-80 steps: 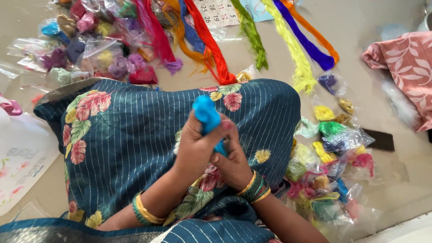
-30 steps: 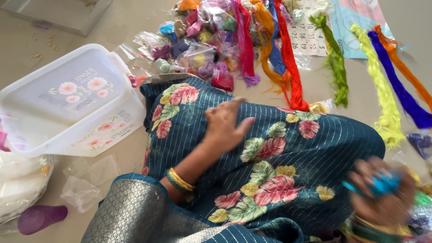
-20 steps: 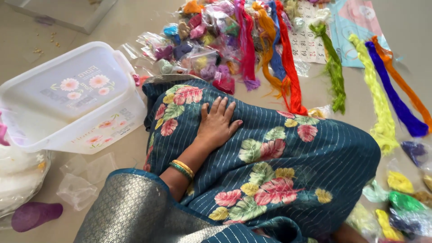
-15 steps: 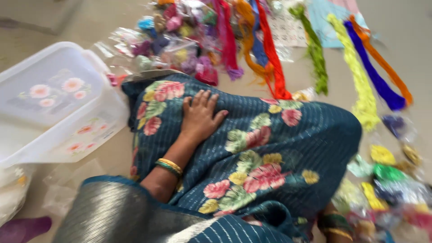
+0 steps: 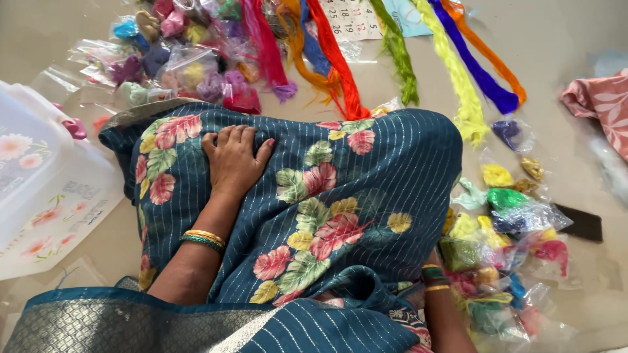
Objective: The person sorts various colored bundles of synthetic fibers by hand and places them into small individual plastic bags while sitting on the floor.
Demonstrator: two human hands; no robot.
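My left hand [image 5: 233, 160] lies flat, palm down, on my raised knee, which is covered by dark blue cloth with pink flowers [image 5: 340, 196]. It holds nothing. Gold and green bangles sit on that wrist. Of my right hand only the bangled wrist [image 5: 436, 280] shows at the lower right; the hand itself is hidden behind the cloth, next to a pile of small clear packets of coloured fibre [image 5: 504, 222].
Long skeins of red, orange, green, yellow and purple thread [image 5: 458, 72] lie on the floor beyond my knee. More fibre packets [image 5: 183, 59] are heaped at the upper left. A white plastic box with flower prints [image 5: 39, 189] stands at the left; pink cloth [image 5: 598, 108] lies at the right.
The view has swung right and steadied. My left hand stays on the knee. My right hand, holding a blue tuft one second ago, has dropped behind the cloth by the right packets.
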